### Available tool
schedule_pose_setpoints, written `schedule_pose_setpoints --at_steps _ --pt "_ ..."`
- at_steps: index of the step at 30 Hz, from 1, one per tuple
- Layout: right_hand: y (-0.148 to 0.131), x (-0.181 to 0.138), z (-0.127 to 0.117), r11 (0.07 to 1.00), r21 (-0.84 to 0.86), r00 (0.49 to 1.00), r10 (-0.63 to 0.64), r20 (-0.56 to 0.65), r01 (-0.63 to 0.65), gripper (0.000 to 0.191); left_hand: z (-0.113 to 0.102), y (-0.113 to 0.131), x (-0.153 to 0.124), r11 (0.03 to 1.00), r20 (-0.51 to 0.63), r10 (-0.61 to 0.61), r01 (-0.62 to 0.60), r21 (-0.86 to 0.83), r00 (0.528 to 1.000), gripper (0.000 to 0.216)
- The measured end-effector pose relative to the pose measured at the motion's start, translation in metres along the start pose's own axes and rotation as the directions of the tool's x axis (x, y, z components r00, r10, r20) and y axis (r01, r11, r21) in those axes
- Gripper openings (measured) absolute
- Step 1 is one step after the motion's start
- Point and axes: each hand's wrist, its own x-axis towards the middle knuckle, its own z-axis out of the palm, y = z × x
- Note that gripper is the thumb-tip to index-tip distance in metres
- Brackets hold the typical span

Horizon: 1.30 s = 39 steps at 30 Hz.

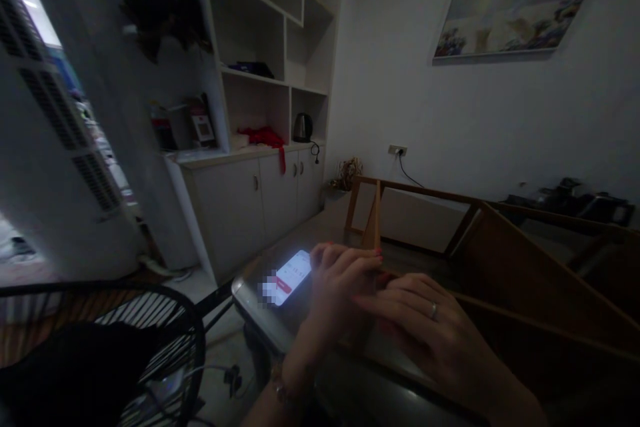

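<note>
A brown wooden frame (413,185) with slanting boards lies across the grey table (255,310). My left hand (343,273) bends over the frame's near end, its fingers pointing right. Close beside it is my right hand (430,320), wearing a ring, with fingers curled towards the left hand at the same wood. Dim light and the hands themselves hide the exact contact and most fingertips. Just left of my left hand, a phone (300,265) with a lit screen lies on the table.
A black wire-backed chair (197,327) with dark cloth on it stands at the lower left. White cabinets (227,213) with shelves line the wall, holding a kettle (303,127) and red cloth (263,137). A cord hangs from the wall socket (397,149) behind the frame.
</note>
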Motion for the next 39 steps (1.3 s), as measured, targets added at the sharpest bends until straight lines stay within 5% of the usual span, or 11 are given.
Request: schedule_pose_setpoints --at_steps 7,14,23,28,34,39 --pt "-0.001 0.003 0.009 1.000 -0.007 0.996 0.015 -0.092 -0.016 0.015 0.005 -0.002 -0.003 1.000 -0.005 -0.006 0.006 -0.002 1.000 0.007" --pt "-0.011 0.000 0.036 0.979 -0.179 0.948 0.038 -0.315 -0.098 0.023 0.001 -0.004 -0.002 1.000 0.019 0.011 -0.011 -0.005 1.000 0.010" --pt "-0.006 0.001 0.030 0.994 -0.103 0.985 -0.045 -0.167 0.028 0.014 0.000 -0.001 0.000 1.000 0.017 0.007 -0.006 -0.009 1.000 0.012" --pt "-0.003 0.002 0.020 0.965 -0.247 0.988 -0.112 -0.109 0.082 0.020 -0.004 -0.003 -0.003 0.999 0.068 -0.015 0.018 -0.046 0.998 0.012" --pt "-0.006 -0.003 0.016 0.929 -0.371 0.968 -0.105 -0.226 0.014 0.017 -0.001 -0.004 -0.004 0.999 0.058 -0.018 0.020 -0.034 0.998 0.011" --pt "-0.005 -0.004 0.023 0.970 -0.236 0.969 -0.111 -0.223 0.057 0.021 -0.001 -0.003 -0.003 1.000 0.046 -0.014 0.015 -0.021 0.999 0.010"
